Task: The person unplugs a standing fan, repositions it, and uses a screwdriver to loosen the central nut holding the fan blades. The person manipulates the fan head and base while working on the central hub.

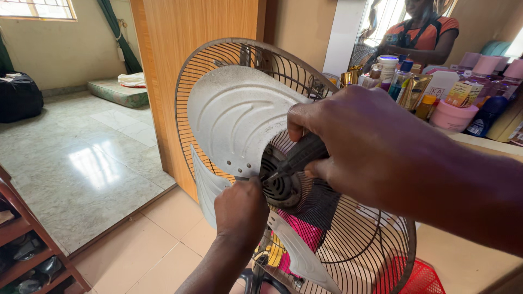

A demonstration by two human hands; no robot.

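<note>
At the fan hub (280, 185), a dark-handled tool (302, 156) is gripped by closed right-hand fingers (305, 117); the left hand (241, 209) is closed at the white blade (234, 120). Steady pressure seems needed.

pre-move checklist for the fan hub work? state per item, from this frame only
1. Tool on target: the right hand holds a dark-handled tool with its tip at the fan hub. Ok.
2. Blade steadied: the left hand rests at the base of the white blades, beside the hub. Ok.
3. Front guard off: blades are exposed, and only the rear wire guard is visible behind them. Ok.
4. Tip seated in a fastener: too small to make out. Cannot tell.
5. Power disconnected: no plug or cord is in view. Cannot tell.
6. Blades clean: grey dust covers them. Not ok.
</note>
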